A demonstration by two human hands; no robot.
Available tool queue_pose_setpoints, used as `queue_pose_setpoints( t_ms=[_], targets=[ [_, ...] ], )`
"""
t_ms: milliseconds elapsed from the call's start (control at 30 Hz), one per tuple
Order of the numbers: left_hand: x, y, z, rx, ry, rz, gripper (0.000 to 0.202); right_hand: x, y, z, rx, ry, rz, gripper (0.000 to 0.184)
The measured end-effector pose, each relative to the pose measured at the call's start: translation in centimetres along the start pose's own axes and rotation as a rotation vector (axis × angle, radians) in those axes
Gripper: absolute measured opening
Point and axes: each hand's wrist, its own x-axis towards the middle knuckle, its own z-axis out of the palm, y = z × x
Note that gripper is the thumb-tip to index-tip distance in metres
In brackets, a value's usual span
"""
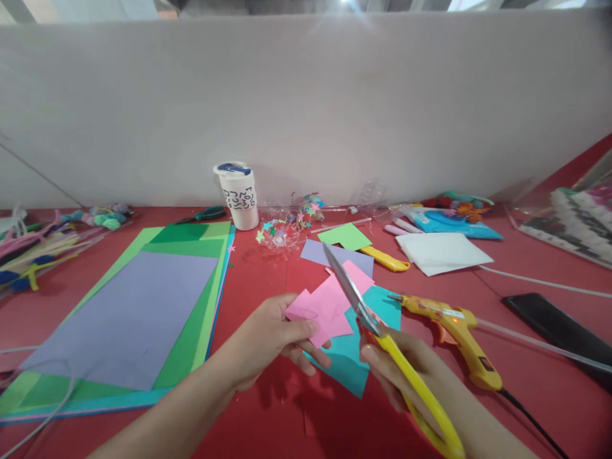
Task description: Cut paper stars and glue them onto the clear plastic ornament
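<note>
My left hand [270, 341] pinches a piece of pink paper [325, 306] by its lower left edge, holding it just above the red table [268, 280]. My right hand [406, 376] grips yellow-handled scissors [377, 335], whose blades point up and to the left across the pink paper. A teal paper piece [351, 363] lies under both hands. A lilac piece [318, 252] and a light green piece [345, 236] lie behind them.
A stack of large green, lilac and blue sheets [138, 306] lies at left. A yellow glue gun [459, 335] with cord, a black phone [557, 328], a yellow cutter [389, 260], white paper [440, 252], a white cup [239, 197], star confetti [282, 229] and pipe cleaners [38, 245] surround the hands.
</note>
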Motion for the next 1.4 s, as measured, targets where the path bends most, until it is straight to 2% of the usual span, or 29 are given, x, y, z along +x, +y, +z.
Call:
queue_pose_setpoints(
  t_ms=[100, 200, 300, 467, 567, 633, 700, 800, 900, 1033, 1133, 1233, 1400],
  targets=[
    [-0.1, -0.2, 0.2, 0.053, -0.033, -0.017, 0.015, 1.2, -1.0, 0.0, -0.067, 0.039, 0.0, 0.025],
    [-0.2, -0.8, 0.4, 0.14, -0.124, -0.089, 0.04, 2.0, -1.7, 0.1, -0.008, -0.085, 0.001, 0.022],
    [-0.3, -1.3, 0.5, 0.239, -0.202, -0.118, 0.043, 2.2, -1.7, 0.7, 0.038, -0.121, 0.02, 0.02],
    [-0.1, -1.7, 0.4, 0.375, -0.135, -0.085, 0.041, 2.3, -0.4, 1.6, 0.122, -0.056, 0.063, 0.014],
    [0.2, -1.8, 0.5, 0.296, -0.13, -0.069, 0.029, 2.1, 0.0, 1.3, 0.146, -0.032, 0.04, 0.017],
    [0.4, -1.8, 0.7, 0.212, -0.154, -0.064, 0.019, 1.9, -0.1, 1.0, 0.155, -0.018, -0.028, 0.023],
    [0.5, -1.8, 0.8, 0.121, -0.164, -0.065, 0.019, 1.7, -0.2, 0.8, 0.207, -0.014, -0.099, 0.03],
    [0.6, -1.8, 0.9, 0.008, -0.087, -0.046, 0.02, 1.5, -0.3, 0.9, 0.368, -0.038, -0.127, 0.032],
    [0.5, -1.8, 0.9, -0.005, -0.02, -0.008, 0.018, 1.4, -0.2, 0.9, 0.436, -0.055, -0.111, 0.029],
    [0.5, -1.6, 1.1, 0.119, 0.002, -0.011, 0.023, 1.3, -0.4, 0.8, 0.396, -0.06, -0.132, 0.036],
    [0.4, -1.4, 1.1, 0.171, 0.053, -0.003, 0.023, 1.3, -0.6, 0.6, 0.281, -0.031, -0.136, 0.038],
    [0.3, -1.4, 1.0, 0.201, 0.063, 0.007, 0.025, 1.3, -0.7, 0.5, 0.149, -0.003, -0.107, 0.035],
    [0.5, -1.8, 0.7, 0.224, 0.046, 0.01, 0.028, 1.4, -0.5, 0.4, 0.063, 0.026, -0.042, 0.031]
  ],
)
